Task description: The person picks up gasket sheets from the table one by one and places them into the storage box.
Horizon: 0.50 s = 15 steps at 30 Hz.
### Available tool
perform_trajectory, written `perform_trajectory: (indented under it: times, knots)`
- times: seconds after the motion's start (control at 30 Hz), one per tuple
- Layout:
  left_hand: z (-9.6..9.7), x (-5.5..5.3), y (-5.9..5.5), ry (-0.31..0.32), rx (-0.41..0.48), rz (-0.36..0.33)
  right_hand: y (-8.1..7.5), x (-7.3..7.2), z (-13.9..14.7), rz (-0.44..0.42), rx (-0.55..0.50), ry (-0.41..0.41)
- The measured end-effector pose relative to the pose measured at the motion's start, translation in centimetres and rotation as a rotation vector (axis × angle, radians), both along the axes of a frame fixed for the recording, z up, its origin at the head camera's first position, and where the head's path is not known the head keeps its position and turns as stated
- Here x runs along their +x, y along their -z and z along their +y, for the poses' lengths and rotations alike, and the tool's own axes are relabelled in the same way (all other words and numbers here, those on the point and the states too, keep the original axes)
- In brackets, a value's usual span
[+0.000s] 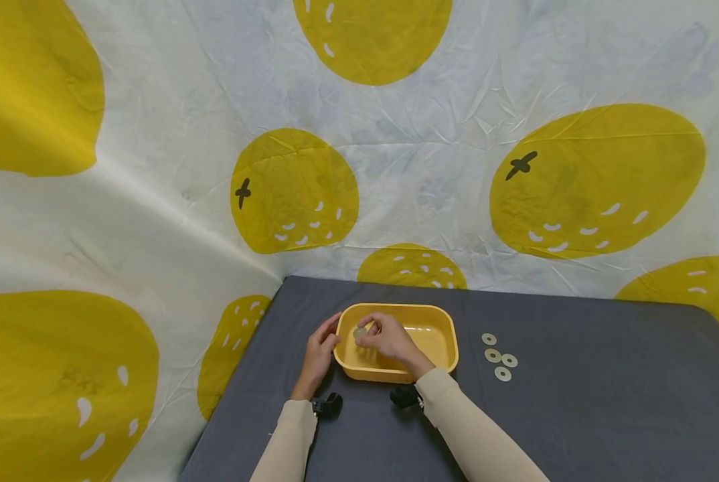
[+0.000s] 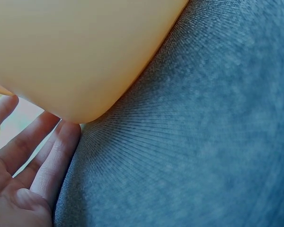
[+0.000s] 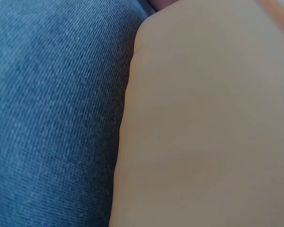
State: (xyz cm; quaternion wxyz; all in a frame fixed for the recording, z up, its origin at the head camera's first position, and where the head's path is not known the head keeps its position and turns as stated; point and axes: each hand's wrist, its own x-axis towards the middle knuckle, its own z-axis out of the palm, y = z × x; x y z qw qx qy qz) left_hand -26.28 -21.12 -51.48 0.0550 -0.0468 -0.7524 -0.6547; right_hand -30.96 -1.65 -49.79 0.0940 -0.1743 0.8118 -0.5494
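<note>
A yellow plastic tub (image 1: 438, 361) stands on the dark table. My left hand (image 1: 318, 351) rests at the tub's left end, its fairly straight fingers (image 2: 54, 170) touching the outer wall in the left wrist view. Over the tub's left half, my right hand (image 1: 388, 337) pinches a flat round washer (image 1: 360, 332) between thumb and forefinger. Only the tub's outer wall (image 3: 203, 123) and the cloth fill most of the right wrist view; the pinching fingers are hidden there. To the right of the tub lie several pale metal washers (image 1: 503, 374), flat, each with a small hole.
Dark grey cloth (image 1: 606, 388) covers the table. A white curtain (image 1: 420, 181) with large yellow fruit prints hangs behind it and along the left side. Black wrist cameras (image 1: 329, 405) are strapped to both wrists, low over the table in front of the tub.
</note>
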Motion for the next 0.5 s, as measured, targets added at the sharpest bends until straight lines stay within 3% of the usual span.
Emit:
perform_trajectory:
  times: [0.5]
  knots:
    - [-0.12, -0.03, -0.04, 0.015, 0.003, 0.003, 0.43, -0.35, -0.09, -0.021, 0.043, -0.093]
